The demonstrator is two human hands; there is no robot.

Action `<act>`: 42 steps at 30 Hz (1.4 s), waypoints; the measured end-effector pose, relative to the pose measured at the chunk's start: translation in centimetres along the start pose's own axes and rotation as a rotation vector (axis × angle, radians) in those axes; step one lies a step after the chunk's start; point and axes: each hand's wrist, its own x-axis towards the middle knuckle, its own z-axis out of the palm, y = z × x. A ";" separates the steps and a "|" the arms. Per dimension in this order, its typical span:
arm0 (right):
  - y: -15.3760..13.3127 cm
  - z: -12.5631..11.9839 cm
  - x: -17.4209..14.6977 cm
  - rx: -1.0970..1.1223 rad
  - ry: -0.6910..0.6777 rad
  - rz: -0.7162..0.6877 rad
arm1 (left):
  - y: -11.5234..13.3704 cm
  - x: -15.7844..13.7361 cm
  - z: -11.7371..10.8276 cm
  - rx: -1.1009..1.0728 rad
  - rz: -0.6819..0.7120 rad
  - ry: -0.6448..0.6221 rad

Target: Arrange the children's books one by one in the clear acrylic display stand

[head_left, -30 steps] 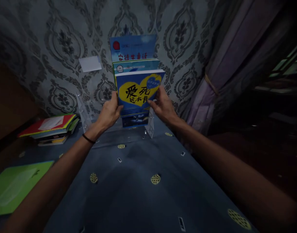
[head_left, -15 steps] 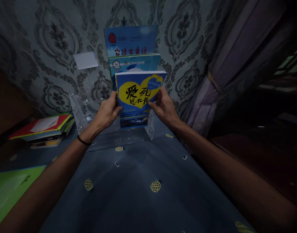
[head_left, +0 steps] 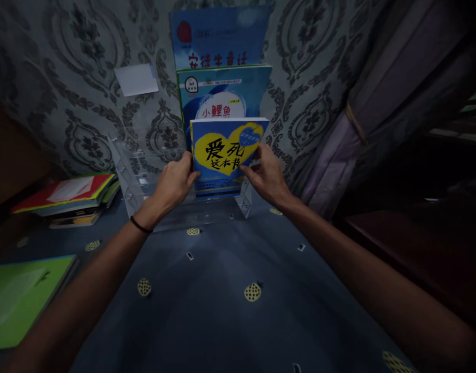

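Note:
A blue book with a yellow heart on its cover stands upright between my two hands. My left hand grips its left edge, thumb on the front. The right edge is pinched by my right hand, whose thumb also lies on the cover. A clear plastic rack surrounds the book's lower end. Behind it rise a teal book and, farther back and higher, a blue book with red lettering. The lower parts of both are hidden.
To the left lies a stack of books with a red and yellow cover on top. Nearer is a green book. A white card shows against the patterned wall. A tied purple curtain hangs at the right. Blue cloth covers the table.
The heart book has gone down in the rack relative to the books behind it, baring more of the teal cover. Both hands keep their hold. The view has shifted slightly.

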 end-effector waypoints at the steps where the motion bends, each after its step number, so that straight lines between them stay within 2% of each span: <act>1: 0.0 0.1 0.0 -0.012 -0.005 0.008 | 0.0 -0.1 0.1 0.017 -0.018 -0.016; 8: 0.4 1.2 -1.0 -0.069 -0.024 0.076 | 0.7 -1.0 0.3 0.236 -0.128 -0.150; 17: 0.5 1.3 -1.7 -0.104 -0.015 0.135 | 2.2 -1.2 0.3 0.429 -0.147 -0.245; 22: -0.4 0.9 -1.5 -0.095 -0.009 0.161 | 2.5 -1.3 0.5 0.395 -0.163 -0.282; 29: -1.4 1.2 -1.3 -0.080 0.085 0.327 | 2.3 -1.1 0.6 0.309 -0.157 -0.264; 34: -1.0 1.4 -1.0 -0.030 0.101 0.233 | 2.3 -0.9 0.5 0.272 -0.158 -0.272; 42: 0.4 2.2 -1.2 0.077 0.150 0.251 | 2.2 -0.3 0.5 0.250 -0.133 -0.287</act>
